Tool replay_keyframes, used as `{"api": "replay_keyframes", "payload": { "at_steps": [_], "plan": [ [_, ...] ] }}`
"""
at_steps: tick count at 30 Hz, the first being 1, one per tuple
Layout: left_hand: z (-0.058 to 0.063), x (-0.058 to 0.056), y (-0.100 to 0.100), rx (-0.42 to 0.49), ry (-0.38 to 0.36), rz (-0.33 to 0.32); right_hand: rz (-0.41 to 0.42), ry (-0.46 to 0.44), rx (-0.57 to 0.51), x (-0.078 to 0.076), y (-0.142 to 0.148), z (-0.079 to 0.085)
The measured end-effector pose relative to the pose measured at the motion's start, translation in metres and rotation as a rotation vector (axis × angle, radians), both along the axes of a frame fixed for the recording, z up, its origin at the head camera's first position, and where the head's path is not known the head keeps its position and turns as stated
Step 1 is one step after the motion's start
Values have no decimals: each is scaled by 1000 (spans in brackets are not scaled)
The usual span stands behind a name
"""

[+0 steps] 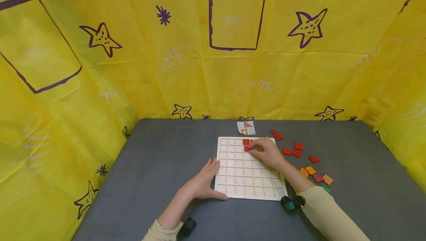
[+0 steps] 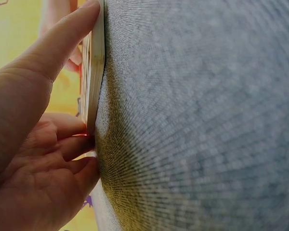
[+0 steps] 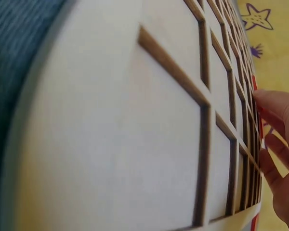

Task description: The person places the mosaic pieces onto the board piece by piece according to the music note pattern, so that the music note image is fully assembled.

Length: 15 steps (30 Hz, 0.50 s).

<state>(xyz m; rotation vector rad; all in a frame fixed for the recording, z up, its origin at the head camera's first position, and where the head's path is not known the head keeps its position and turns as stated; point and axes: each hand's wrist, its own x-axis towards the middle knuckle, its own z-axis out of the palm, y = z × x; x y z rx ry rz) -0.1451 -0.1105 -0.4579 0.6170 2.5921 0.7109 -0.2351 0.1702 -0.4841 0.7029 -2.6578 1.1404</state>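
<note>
A pale wooden grid board point(image 1: 244, 176) lies on the grey table. My left hand point(image 1: 202, 182) steadies its near left corner, with the thumb along the front edge and the fingers spread against the left side. In the left wrist view the thumb point(image 2: 62, 36) rests at the board's edge point(image 2: 97, 62). My right hand point(image 1: 269, 152) reaches over the far part of the board, its fingertips pinching at a red square tile point(image 1: 246, 148) in the second row. Another red tile point(image 1: 245, 142) sits in the row behind, with more red partly hidden by the hand.
Behind the board lies a small picture card point(image 1: 246, 128) with a coloured grid pattern. Loose red tiles point(image 1: 298, 146) are scattered right of the board. Nearer me are orange tiles point(image 1: 310, 170), a darker red tile point(image 1: 318, 178) and a green piece point(image 1: 326, 188). A yellow patterned cloth point(image 1: 186, 74) hangs behind the table.
</note>
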Motion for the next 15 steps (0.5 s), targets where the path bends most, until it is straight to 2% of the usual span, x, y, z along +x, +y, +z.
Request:
{"api": "replay_keyframes", "payload": {
  "at_steps": [4, 10, 15],
  "plan": [
    [0, 0, 0, -1, -3, 5, -14, 10, 14, 4, -3, 0],
    [1, 0, 0, 0, -10, 8, -37, -30, 6, 9, -1, 1],
    [0, 1, 0, 8, -3, -2, -112, -88, -47, 14, 11, 6]
  ]
}}
